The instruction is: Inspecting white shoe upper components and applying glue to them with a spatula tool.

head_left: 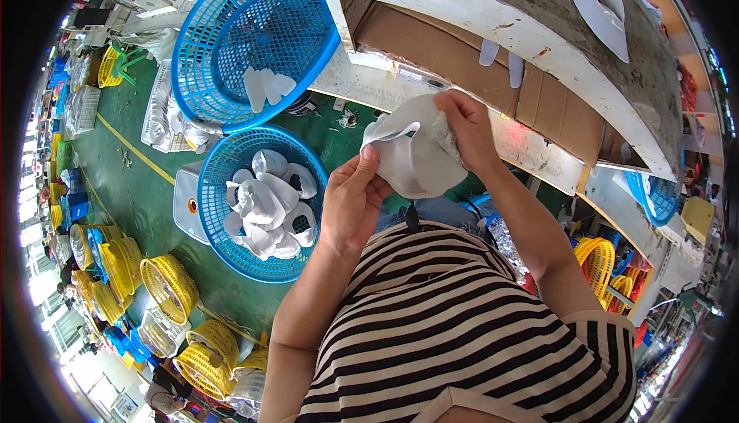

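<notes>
In front of my body I hold up a soft white shoe-upper-like piece (416, 163), curved, with a slit-like gap near its top. My left hand (352, 201) pinches its left edge, thumb on top and fingers beneath. On the other side my right hand (468, 132) grips the upper right edge, where a fuzzy whitish strip shows. Both hands are closed on the same piece. To the left of my left hand, a round blue basket (212, 250) holds a heap of similar white curved pieces (265, 203).
Beyond stands a larger blue basket (185, 46) with a few flat white pieces (267, 88). A worn workbench (531, 34) curves across the upper right, with white pieces and cardboard (493, 76) at it. Yellow baskets (168, 288) stand on the green floor at lower left.
</notes>
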Demonstrator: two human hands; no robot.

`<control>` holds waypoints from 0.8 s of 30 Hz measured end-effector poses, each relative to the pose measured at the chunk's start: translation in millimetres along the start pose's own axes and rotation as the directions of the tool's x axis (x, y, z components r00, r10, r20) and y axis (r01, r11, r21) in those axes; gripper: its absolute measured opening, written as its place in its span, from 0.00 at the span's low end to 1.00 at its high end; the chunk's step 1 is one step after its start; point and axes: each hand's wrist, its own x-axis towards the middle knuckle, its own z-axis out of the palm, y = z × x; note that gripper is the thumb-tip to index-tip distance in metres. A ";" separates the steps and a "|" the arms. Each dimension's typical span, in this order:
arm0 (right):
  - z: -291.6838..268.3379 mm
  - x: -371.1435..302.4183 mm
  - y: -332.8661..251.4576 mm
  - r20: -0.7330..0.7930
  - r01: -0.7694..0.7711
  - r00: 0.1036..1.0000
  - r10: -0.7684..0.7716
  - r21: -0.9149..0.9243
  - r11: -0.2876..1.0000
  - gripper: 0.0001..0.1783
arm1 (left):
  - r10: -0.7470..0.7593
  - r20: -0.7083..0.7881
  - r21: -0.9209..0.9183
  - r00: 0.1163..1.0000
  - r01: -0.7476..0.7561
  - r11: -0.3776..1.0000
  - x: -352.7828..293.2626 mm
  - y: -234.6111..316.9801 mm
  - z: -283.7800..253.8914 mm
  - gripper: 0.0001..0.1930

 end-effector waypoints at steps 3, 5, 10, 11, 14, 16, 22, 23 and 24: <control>-2.4 8.7 11.9 0.019 -0.104 0.995 0.103 0.088 0.991 0.12 | -0.103 0.081 -0.140 0.991 0.113 0.984 -14.8 3.3 11.7 0.21; -1.2 7.4 20.2 0.146 -0.154 0.983 0.114 0.304 0.940 0.10 | -0.070 0.102 -0.073 0.992 0.078 0.994 -30.5 7.7 20.2 0.21; 9.4 -9.6 2.0 0.250 -0.275 0.950 0.187 0.387 0.880 0.11 | 0.094 0.273 -0.050 0.957 -0.084 0.995 -52.2 13.8 6.7 0.20; 7.8 -11.2 -1.6 0.268 -0.306 0.941 0.208 0.407 0.861 0.11 | 0.115 0.290 -0.020 0.950 -0.115 0.993 -51.0 9.6 1.8 0.20; 2.0 -18.9 -13.3 0.261 -0.199 0.961 0.089 0.431 0.880 0.09 | -0.010 0.336 0.384 0.942 -0.127 0.915 -58.3 17.4 -1.0 0.22; -7.9 -16.2 -22.3 0.245 -0.217 0.963 0.108 0.477 0.852 0.08 | -0.031 0.288 0.446 0.957 -0.105 0.889 -55.8 17.3 2.0 0.22; -1.6 -9.4 1.9 0.293 -0.372 0.917 0.270 0.386 0.844 0.10 | 0.084 0.258 0.380 0.962 -0.181 0.907 -49.7 15.1 4.9 0.22; -1.4 -3.3 13.4 0.290 -0.374 0.916 0.276 0.375 0.848 0.13 | 0.012 0.116 0.128 0.993 -0.027 0.991 -41.6 16.0 12.7 0.22; -1.9 -2.2 22.3 0.177 -0.231 0.966 0.191 0.246 0.941 0.14 | -0.004 0.057 -0.010 0.998 0.005 1.000 -32.2 10.3 -1.3 0.23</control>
